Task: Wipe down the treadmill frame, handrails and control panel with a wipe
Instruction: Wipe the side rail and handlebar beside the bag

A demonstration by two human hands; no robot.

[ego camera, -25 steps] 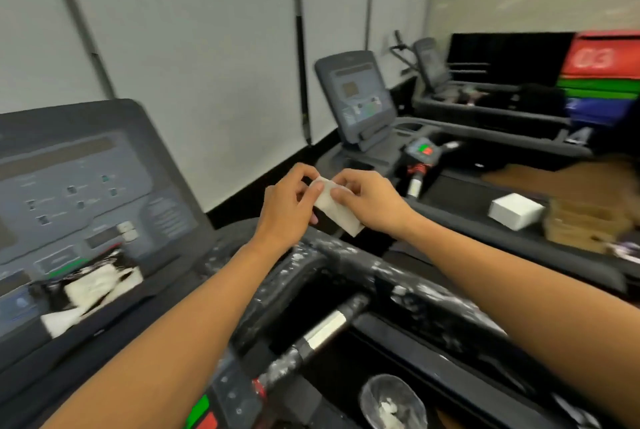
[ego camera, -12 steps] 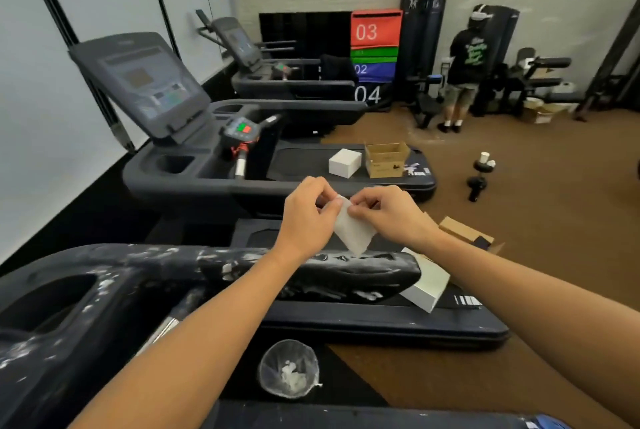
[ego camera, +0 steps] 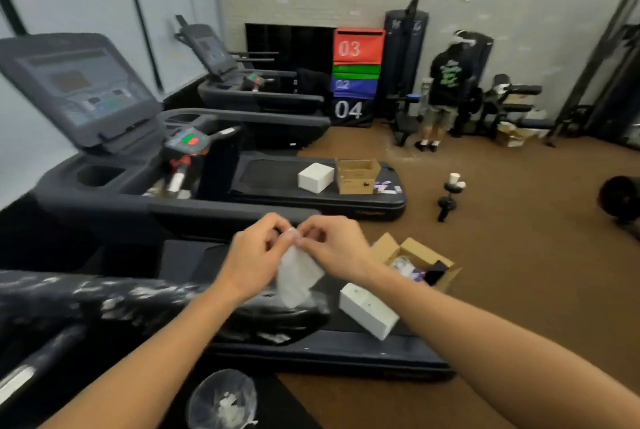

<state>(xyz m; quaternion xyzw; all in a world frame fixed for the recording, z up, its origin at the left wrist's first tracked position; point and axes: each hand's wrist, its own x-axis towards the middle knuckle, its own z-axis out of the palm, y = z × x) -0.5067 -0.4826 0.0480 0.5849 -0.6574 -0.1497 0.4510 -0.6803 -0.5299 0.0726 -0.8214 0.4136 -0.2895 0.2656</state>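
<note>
A white wipe (ego camera: 297,276) hangs between my two hands, held by its top edge. My left hand (ego camera: 254,257) pinches the wipe's top left corner and my right hand (ego camera: 334,248) pinches the top right. Both hands hover just above the end of the dark treadmill handrail (ego camera: 138,300), which is smeared with white streaks. The wipe's lower end hangs close to the rail; I cannot tell whether it touches. The control panel of this treadmill is out of view.
A white box (ego camera: 369,310) and an open cardboard box (ego camera: 415,260) sit on the belt below. A clear cup (ego camera: 223,401) with white bits is at the bottom. A neighbouring treadmill (ego camera: 104,182) stands left; a person (ego camera: 445,89) stands at the far wall.
The view swung right from the console to the handrail end and gym floor. My hands stayed together on the wipe, and it now hangs longer and more unfolded.
</note>
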